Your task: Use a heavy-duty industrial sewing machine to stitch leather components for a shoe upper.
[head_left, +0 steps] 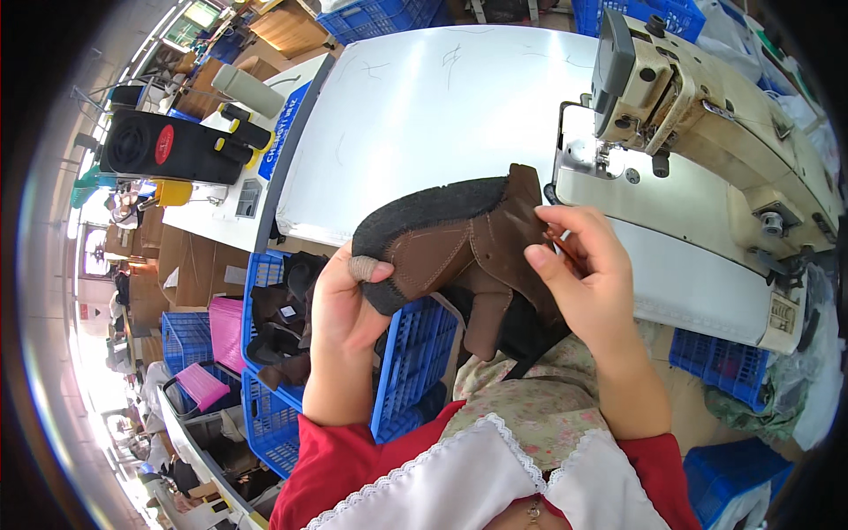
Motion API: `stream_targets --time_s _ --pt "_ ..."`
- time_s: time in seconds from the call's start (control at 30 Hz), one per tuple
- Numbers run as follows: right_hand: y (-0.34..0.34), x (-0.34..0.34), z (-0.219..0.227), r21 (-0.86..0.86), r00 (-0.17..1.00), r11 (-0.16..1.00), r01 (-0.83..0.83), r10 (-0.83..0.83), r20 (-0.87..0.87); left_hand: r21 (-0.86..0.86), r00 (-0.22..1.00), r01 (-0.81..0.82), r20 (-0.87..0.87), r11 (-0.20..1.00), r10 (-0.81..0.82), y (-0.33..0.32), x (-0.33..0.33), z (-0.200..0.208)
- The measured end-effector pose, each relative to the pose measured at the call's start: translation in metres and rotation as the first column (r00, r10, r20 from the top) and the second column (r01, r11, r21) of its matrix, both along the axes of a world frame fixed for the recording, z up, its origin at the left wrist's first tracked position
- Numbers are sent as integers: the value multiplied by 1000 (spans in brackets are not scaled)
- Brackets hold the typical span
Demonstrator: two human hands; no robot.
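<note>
A brown leather boot upper [433, 256] with a fuzzy black lining along its edge is held up in front of my body. My left hand [349, 287] is closed on its left end, the thumb, wrapped in tan tape, pressing on the top. Beside its right edge is my right hand [587, 265], fingers curled and index fingertip at the leather. A slim reddish thing shows between those fingers, mostly hidden by them. Below the upper hangs a brown flap [488, 325] with black material behind it.
An industrial sewing machine [698, 115] stands at the right of the white worktable [424, 115]. Another machine [141, 146] is at the left. A blue crate [420, 353] with dark shoe pieces sits below the table's front edge. More blue crates [720, 362] are at the right.
</note>
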State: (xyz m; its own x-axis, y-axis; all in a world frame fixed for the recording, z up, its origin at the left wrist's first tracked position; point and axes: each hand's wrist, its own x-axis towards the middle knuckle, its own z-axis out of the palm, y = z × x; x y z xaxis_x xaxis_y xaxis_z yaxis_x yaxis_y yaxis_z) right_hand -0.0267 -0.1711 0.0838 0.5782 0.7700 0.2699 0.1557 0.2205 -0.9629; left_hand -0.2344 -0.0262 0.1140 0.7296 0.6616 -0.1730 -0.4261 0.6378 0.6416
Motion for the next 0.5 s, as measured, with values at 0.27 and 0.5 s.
stream_targets --time_s 0.27,0.5 --pt "3 -3 -1 -112 985 993 -33 51 163 35 1000 6 -15 999 -6 -3 0 0" --pt "4 -4 -1 -126 978 991 -46 70 195 47 999 2 -37 999 0 -7 3 4"
